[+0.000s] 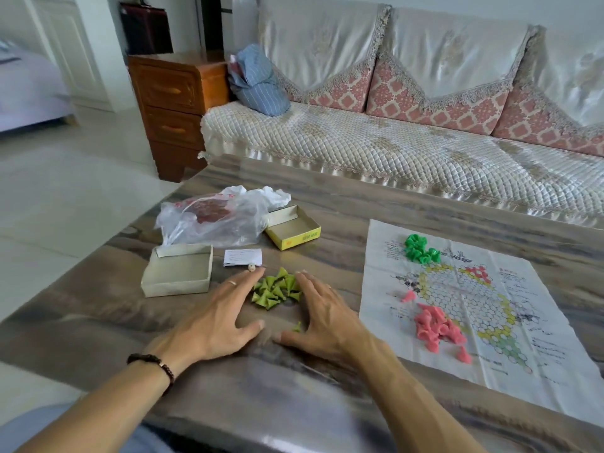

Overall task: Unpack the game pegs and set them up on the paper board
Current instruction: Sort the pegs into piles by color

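Pegs in three colours are out on the grey streaked table (pixel 343 204), and going from left to right the view starts with a grey open box tray (pixel 178 269) standing near the table's left edge. Behind it lies a crumpled clear plastic bag (pixel 212 220), with a yellow-sided box tray (pixel 292 231) just to its right. A small white slip of paper (pixel 243 256) lies in front of the bag, and a tiny pale bead-like piece (pixel 251 267) sits at its near edge. The left hand (pixel 215 317), with a ring on one finger and a dark beaded bracelet at the wrist, lies flat with fingers spread wide, holding nothing. Between the two hands sits a heap of olive-green pegs (pixel 275 288). The right hand (pixel 322 315) is likewise spread flat and empty, cupping the heap's right side; one stray olive peg (pixel 296 327) lies by its thumb. Further right, the paper board (pixel 464 308) is laid out flat, bearing a cluster of bright green pegs (pixel 419 249) at its far end and a pile of pink pegs (pixel 436 328) at its near left.
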